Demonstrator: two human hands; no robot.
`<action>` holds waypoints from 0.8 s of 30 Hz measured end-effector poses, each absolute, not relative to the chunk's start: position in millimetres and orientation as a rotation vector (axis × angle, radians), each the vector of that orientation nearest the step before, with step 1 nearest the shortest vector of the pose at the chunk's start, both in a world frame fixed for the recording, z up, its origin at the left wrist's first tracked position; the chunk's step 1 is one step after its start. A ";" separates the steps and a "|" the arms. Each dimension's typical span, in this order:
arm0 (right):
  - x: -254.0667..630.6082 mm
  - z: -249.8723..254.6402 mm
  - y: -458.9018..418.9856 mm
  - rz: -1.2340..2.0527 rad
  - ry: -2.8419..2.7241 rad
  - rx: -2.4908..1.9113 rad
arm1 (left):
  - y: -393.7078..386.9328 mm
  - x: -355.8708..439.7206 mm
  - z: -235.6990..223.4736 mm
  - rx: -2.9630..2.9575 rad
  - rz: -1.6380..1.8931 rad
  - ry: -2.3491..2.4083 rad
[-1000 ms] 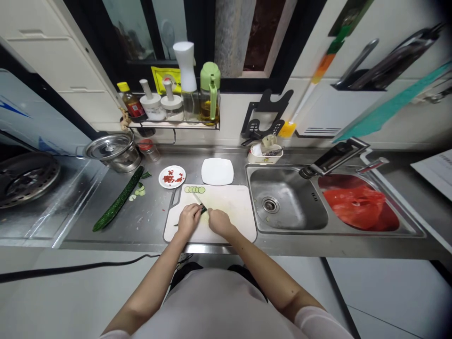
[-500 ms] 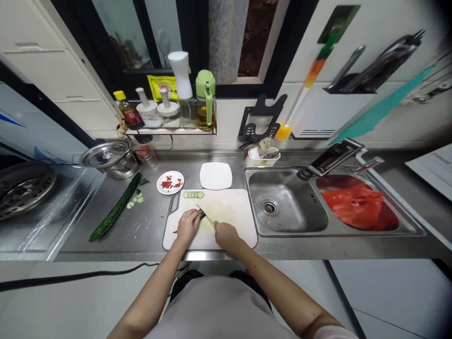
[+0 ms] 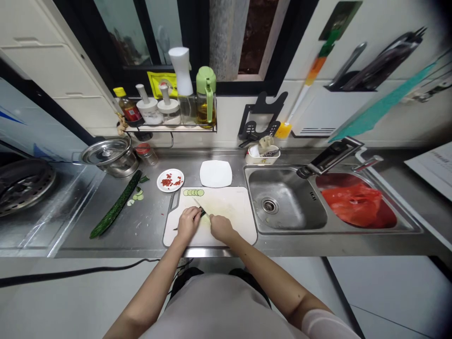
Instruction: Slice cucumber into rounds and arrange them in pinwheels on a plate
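Observation:
My right hand (image 3: 221, 229) is closed round the handle of a knife (image 3: 201, 207), its thin blade slanting up and left across the white cutting board (image 3: 240, 207). Beside the blade, my left hand (image 3: 189, 223) presses its fingers on a dark green piece of cucumber (image 3: 202, 213), mostly hidden under them. A row of several cucumber slices (image 3: 193, 192) overlaps at the board's upper left. Left of the board lies a long cucumber (image 3: 116, 207), with pale offcuts (image 3: 138, 196) near it.
Behind the board are a plate of chopped red bits (image 3: 161, 187) and a bare white plate (image 3: 215, 173). A lidded pot (image 3: 120, 165) stands back left. To the right is a double sink (image 3: 287, 202) with a red plastic bag (image 3: 353, 205). Bottles fill a rack (image 3: 169, 129) above.
My right hand and the knife have shifted slightly left, nearer my left hand. My left hand stays at about the same place on the cucumber piece.

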State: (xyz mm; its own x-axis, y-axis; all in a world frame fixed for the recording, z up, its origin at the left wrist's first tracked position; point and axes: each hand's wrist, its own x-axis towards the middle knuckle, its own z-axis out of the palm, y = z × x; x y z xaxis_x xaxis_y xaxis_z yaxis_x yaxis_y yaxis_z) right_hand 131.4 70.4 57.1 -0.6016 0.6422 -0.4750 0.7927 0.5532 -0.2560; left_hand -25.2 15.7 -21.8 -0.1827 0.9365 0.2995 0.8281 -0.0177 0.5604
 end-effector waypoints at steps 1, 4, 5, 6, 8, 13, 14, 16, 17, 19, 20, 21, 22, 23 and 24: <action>130.2 55.8 70.9 -0.652 2.465 1.184 | 15.7 -25.3 -22.2 1.893 0.978 2.079; 126.6 52.6 72.5 -0.660 2.467 1.188 | 15.6 -24.9 -22.1 1.897 0.977 2.086; 125.4 51.7 72.9 -0.659 2.469 1.186 | 15.5 -24.7 -21.9 1.898 0.977 2.087; 124.3 50.9 73.3 -0.656 2.471 1.187 | 15.5 -24.5 -21.7 1.899 0.977 2.086; 122.3 49.2 73.8 -0.652 2.472 1.191 | 15.4 -24.3 -21.7 1.895 0.982 2.085; 120.4 42.7 73.9 -0.648 2.488 1.198 | 15.5 -24.7 -23.8 1.887 0.975 2.085; 120.8 40.9 73.7 -0.648 2.488 1.203 | 15.6 -24.8 -24.3 1.887 0.974 2.086; 122.1 37.1 73.0 -0.651 2.490 1.211 | 15.6 -24.9 -24.8 1.885 0.973 2.082; 122.9 35.3 72.6 -0.653 2.494 1.212 | 15.5 -24.8 -24.8 1.883 0.973 2.081; 124.2 32.5 71.6 -0.653 2.502 1.216 | 15.4 -24.7 -24.8 1.880 0.975 2.081; 124.6 31.5 71.1 -0.651 2.504 1.222 | 15.3 -24.7 -24.9 1.880 0.978 2.082; 124.8 31.0 70.6 -0.650 2.507 1.230 | 15.2 -24.6 -25.1 1.881 0.983 2.084; 124.9 31.0 70.1 -0.649 2.506 1.239 | 15.1 -24.6 -25.3 1.884 0.989 2.085; 124.9 31.6 69.7 -0.651 2.502 1.249 | 15.0 -24.5 -25.5 1.888 0.995 2.083; 124.8 32.5 69.3 -0.655 2.497 1.258 | 14.9 -24.5 -25.7 1.892 0.998 2.081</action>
State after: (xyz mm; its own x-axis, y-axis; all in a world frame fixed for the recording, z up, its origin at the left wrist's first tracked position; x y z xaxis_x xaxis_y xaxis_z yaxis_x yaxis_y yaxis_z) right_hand 124.8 69.3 32.5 -0.5870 0.6874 -0.4276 0.8088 0.5211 -0.2727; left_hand -24.5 14.9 -25.7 -0.1885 0.9310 0.3126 0.8263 -0.0217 0.5628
